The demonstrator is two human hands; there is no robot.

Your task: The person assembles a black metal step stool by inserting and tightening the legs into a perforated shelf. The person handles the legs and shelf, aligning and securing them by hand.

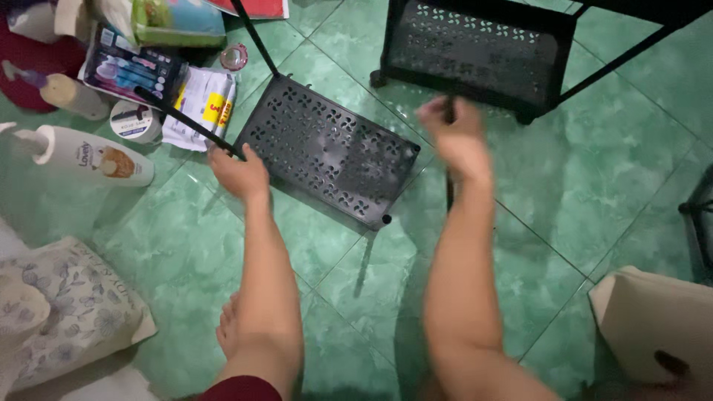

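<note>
- We see a green marbled tile floor (609,178) with pale grout lines carrying everything in view.
- At the top stands a black perforated metal shelf tray on a frame (475,52), upright on the floor, well apart from our left hand.
- A second black perforated metal shelf tray (327,148) lies tilted on the floor between our two hands, one corner foot pointing toward us.
- A white floral-patterned cloth bag (67,312) sits at lower left; a beige cardboard box (653,319) sits at lower right.
- A white pump bottle of lotion (82,156) lies on its side at the left, near a white round jar with a dark label (135,121) and some flat packets.
- Our left hand (239,174) rests at the near left corner of the tilted tray, its grip closed around the thin black metal rod (182,119) that runs up and left from there.
- Our right hand (454,134) is blurred; its grip is fisted around a slim black upright metal bar (450,189), just right of the tilted tray.
</note>
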